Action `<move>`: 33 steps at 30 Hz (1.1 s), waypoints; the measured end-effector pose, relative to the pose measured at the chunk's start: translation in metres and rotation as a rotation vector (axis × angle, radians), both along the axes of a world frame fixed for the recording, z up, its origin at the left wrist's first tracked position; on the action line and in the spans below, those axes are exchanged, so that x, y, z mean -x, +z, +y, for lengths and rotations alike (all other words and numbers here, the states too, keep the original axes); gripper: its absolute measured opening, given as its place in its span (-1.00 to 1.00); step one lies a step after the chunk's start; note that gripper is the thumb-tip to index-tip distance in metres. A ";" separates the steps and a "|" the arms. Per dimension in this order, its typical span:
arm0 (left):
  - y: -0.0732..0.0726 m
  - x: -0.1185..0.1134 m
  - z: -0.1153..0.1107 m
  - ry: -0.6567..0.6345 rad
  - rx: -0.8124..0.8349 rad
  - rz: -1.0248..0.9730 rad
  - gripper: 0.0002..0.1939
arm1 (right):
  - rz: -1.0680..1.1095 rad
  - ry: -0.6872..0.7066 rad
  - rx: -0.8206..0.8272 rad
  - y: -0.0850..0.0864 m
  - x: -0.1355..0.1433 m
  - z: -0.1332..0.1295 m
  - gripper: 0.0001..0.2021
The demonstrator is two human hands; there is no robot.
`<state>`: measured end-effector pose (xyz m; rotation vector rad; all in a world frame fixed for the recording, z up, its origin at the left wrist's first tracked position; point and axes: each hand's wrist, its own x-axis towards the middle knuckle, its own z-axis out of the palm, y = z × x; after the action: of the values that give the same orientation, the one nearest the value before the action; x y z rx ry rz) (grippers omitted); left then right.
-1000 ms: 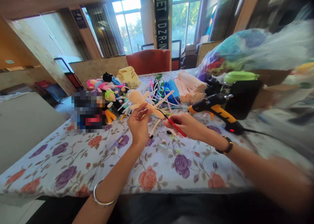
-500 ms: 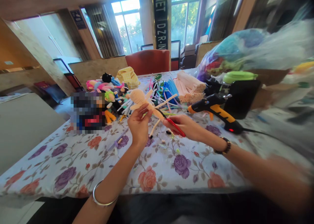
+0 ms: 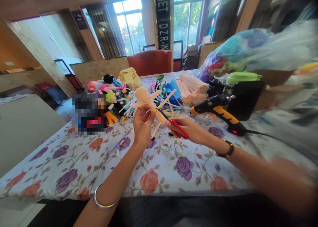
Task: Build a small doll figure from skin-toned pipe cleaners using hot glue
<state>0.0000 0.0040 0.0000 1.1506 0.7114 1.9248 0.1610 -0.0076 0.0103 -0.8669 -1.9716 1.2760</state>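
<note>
Above the flowered tablecloth, my left hand (image 3: 143,126) pinches a cream pipe-cleaner doll (image 3: 142,96) by its lower body. Its round head points up and away, and its limbs stick out to the sides. My right hand (image 3: 185,129) is closed round the red handles of a pair of scissors (image 3: 179,129). The dark blades lie against the doll's body or leg, close to my left fingertips; whether they are cutting cannot be made out. A thin cream stem (image 3: 156,131) with a black tip hangs below the doll, between my hands.
A glue gun (image 3: 218,112) with a red light stands at right, its cord trailing rightward. Behind are bundled cream pipe cleaners (image 3: 191,87), loose coloured stems (image 3: 171,91) and finished dolls (image 3: 108,86). A large plastic bag (image 3: 238,48) and a green-lidded jar (image 3: 242,78) sit back right.
The doll has tilted slightly, its head shifting a little to the right and its arms turning. My left hand has moved slightly right. The scissors stay at the doll's lower part.
</note>
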 end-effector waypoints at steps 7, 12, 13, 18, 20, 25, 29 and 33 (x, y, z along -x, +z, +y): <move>0.000 0.001 0.001 0.014 0.018 0.008 -0.68 | 0.051 0.030 0.052 -0.001 0.001 0.001 -0.50; -0.001 0.001 0.001 0.033 0.005 0.013 -0.69 | 0.052 0.043 0.050 -0.002 0.001 0.002 -0.50; -0.001 0.001 0.001 0.032 -0.002 0.015 -0.69 | 0.048 0.039 0.049 -0.002 0.001 0.002 -0.50; 0.002 -0.001 -0.001 0.041 -0.012 0.004 -0.70 | 0.012 -0.013 0.007 -0.002 0.002 0.002 -0.50; 0.003 -0.001 -0.002 0.043 0.006 0.000 -0.70 | -0.023 -0.037 -0.045 -0.003 0.001 0.001 -0.49; 0.005 0.000 -0.002 0.044 0.054 -0.016 -0.68 | -0.071 -0.038 -0.102 -0.002 0.001 -0.001 -0.50; 0.004 0.003 -0.001 -0.020 0.076 -0.011 -0.67 | -0.094 -0.017 -0.130 0.000 0.003 -0.004 -0.49; 0.004 0.005 0.000 -0.134 0.102 -0.041 -0.64 | -0.129 -0.043 -0.196 -0.001 0.005 -0.005 -0.51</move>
<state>-0.0049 0.0037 0.0037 1.0658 0.6848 1.7752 0.1564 -0.0130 0.0093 -0.9078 -2.1255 1.0042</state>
